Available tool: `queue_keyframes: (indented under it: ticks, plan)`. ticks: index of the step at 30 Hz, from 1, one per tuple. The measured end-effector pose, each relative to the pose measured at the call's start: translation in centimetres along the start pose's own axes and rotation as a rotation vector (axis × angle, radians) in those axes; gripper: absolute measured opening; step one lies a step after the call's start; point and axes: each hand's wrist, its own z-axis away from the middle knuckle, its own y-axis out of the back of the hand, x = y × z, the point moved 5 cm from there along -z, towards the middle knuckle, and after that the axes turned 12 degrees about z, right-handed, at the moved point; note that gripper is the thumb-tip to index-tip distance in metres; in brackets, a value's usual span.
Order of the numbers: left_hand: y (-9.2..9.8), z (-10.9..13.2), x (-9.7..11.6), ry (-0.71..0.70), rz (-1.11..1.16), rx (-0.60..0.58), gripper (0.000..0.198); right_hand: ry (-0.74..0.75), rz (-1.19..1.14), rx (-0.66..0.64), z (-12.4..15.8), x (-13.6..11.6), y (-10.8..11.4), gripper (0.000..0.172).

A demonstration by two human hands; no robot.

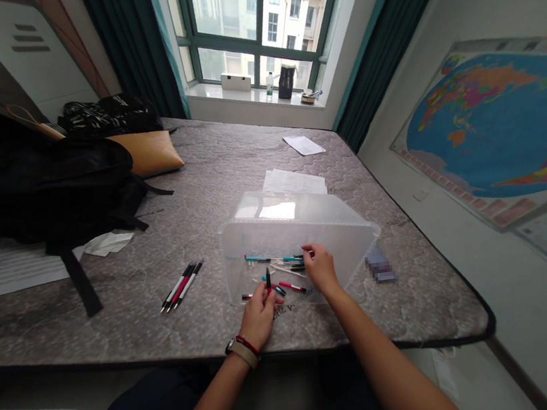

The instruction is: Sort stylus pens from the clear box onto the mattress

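Note:
A translucent plastic bin lies on the mattress with its opening towards me. Inside it are loose pens and pen parts, among them a blue pen and a red pen. My left hand, at the bin's front edge, is closed on a black-and-red pen that points upward. Reaching into the right part of the bin, my right hand has its fingers bent together beside several dark pens; what they pinch is hidden. Left of the bin, several pens lie side by side.
A black backpack lies at the left, by a tan pouch and papers. Behind the bin are white sheets. A blurred packet lies right of it, and the mattress's front edge is close to me.

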Motion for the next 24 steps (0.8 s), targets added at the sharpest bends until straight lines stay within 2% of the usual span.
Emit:
queue_keyframes:
  ticks: [4, 11, 16, 18, 20, 24]
  plan:
    - [0.1, 0.1, 0.3, -0.027, -0.073, 0.012, 0.027, 0.03, 0.122, -0.092, 0.2, 0.2, -1.5, 0.027]
    - [-1.3, 1.0, 1.4, -0.116, -0.152, -0.13, 0.021, 0.077, 0.058, -0.039, 0.6, -0.9, -1.0, 0.026]
    - [-1.8, 1.5, 2.4, -0.128, -0.092, -0.169, 0.025, 0.151, -0.083, -0.209, 1.5, -2.6, -2.1, 0.026]
    - [-1.7, 1.4, 2.2, -0.102, -0.035, -0.159, 0.026, 0.121, -0.163, -0.256, 1.9, -3.1, -2.3, 0.025]
    - [-1.5, 1.1, 1.8, -0.067, 0.036, -0.139, 0.027, 0.027, -0.323, -0.325, 2.4, -3.6, -2.5, 0.029]
    - [-1.1, 0.4, 0.7, 0.002, 0.17, -0.126, 0.029, -0.121, -0.757, -0.585, 4.4, -5.5, -2.7, 0.037]
